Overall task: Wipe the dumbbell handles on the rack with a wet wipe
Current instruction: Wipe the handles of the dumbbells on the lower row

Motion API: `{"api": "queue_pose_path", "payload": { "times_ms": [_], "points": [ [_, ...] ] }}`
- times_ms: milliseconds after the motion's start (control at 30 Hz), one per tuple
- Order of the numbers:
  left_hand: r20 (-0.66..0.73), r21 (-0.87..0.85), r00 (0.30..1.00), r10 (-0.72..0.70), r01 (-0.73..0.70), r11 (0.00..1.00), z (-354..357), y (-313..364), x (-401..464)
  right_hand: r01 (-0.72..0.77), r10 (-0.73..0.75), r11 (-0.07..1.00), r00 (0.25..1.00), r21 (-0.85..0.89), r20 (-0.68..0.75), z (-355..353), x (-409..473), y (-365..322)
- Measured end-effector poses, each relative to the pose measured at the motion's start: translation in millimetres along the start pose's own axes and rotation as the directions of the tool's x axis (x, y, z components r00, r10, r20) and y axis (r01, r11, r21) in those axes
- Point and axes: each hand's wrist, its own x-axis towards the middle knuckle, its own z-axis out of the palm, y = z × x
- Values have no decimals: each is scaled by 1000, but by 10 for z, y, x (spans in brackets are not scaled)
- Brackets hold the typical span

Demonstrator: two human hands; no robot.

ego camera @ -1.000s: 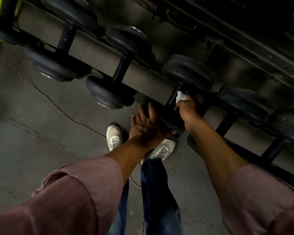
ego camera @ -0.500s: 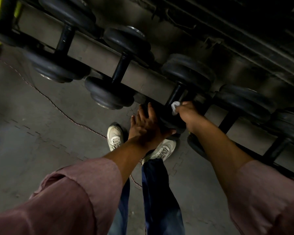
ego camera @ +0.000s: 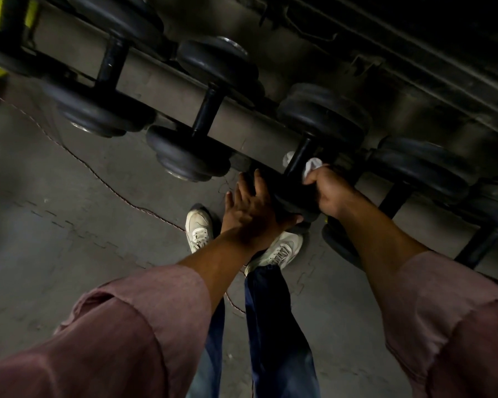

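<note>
Rack [ego camera: 167, 81]: grey rail running across the top, dumbbells laid over it, and here we are at the third one along.
Left hand [ego camera: 249, 209]: just left of that dumbbell's near weight, fingers straight and spread, palm pressed flat on the dark weight [ego camera: 291, 201], bracing it and gripping nothing.
Handle [ego camera: 299, 158]: black bar crossing the rail between the two weights; rigid and smooth, probably slick once damp, and the dumbbell looks heavy enough to sit put under rubbing.
Wipe [ego camera: 311, 168]: white, soft, crumpled, wrapped round the near end of the handle, a scrap showing on its left side too. Light and floppy, so I'd say best bunched in the fist and run along the bar.
Right hand [ego camera: 329, 191]: just right of the handle, fingers curled tight round the wipe and bar, knuckles up, forearm reaching in from lower right.
Next handle [ego camera: 396, 196]: further right, untouched.
</note>
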Motion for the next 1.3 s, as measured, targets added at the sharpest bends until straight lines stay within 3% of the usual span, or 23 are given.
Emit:
{"api": "queue_pose_path", "payload": {
  "times_ms": [133,267,333,433,467,567,633,733,833,967,1000,1300],
  "points": [
    [-5,0,1000,-7,7,1000,5,-6,8,68,-69,944,998,-322,9,36,-50,-57],
    [-18,3,1000,-12,12,1000,17,-3,12,236,-208,718,970,-655,122,6,-165,-94],
    [-24,0,1000,-10,10,1000,28,-13,22,314,-266,638,947,-703,181,-70,-232,-123],
    [-20,-2,1000,-7,7,1000,29,-18,17,395,-353,635,913,-664,204,-102,-343,-177],
    [-23,-4,1000,-7,7,1000,26,-15,13,418,-427,570,886,-707,180,-91,-379,-193],
    [-41,-13,999,-12,11,1000,10,2,2,363,-587,191,787,-912,190,-32,-527,-211],
    [-28,-3,1000,-13,13,1000,7,5,0,347,-657,51,717,-936,230,-4,-535,-203],
    [-12,3,1000,-12,12,1000,-1,-5,1,430,-705,-106,604,-897,372,30,-388,-155],
    [-12,-4,1000,4,-4,1000,-7,-15,-1,524,-665,-97,599,-846,447,27,-280,-111],
    [6,-10,1000,0,0,1000,-2,-21,9,344,-634,-489,491,-802,597,-85,-222,5],
    [17,-10,1000,-3,3,1000,2,-25,11,278,-608,-554,508,-785,610,-124,-193,10],
    [55,-10,998,-3,4,1000,-41,-22,-13,-93,-454,-826,695,-556,558,273,-253,-210]
  ]
}}
